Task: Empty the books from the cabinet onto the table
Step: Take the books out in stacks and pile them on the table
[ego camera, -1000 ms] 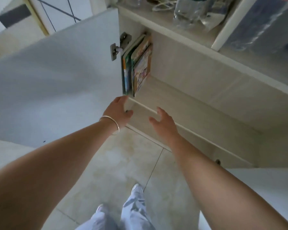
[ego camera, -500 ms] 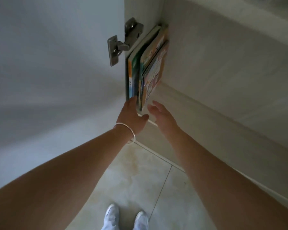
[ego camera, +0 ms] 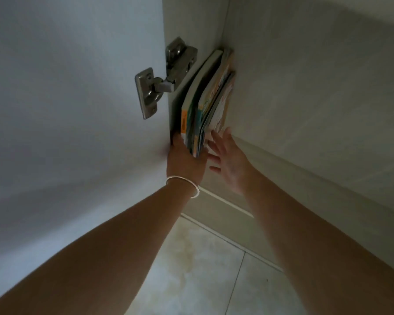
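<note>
Standing upright against the pale cabinet's (ego camera: 305, 87) side wall, the thin colourful books (ego camera: 205, 105) sit at twelve o'clock. Left hand (ego camera: 184, 160) cups their spines; right hand (ego camera: 228, 160) hovers spread, empty. Loose covers could fan and slip.

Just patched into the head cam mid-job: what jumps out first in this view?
A small stack of colourful books stands upright in the cabinet's left corner, next to the metal hinge of the open white door. Both hands are at the stack's near end: the left hand, a bangle on its wrist, touches its left side, while the right hand is open with spread fingers at its right side.
</note>
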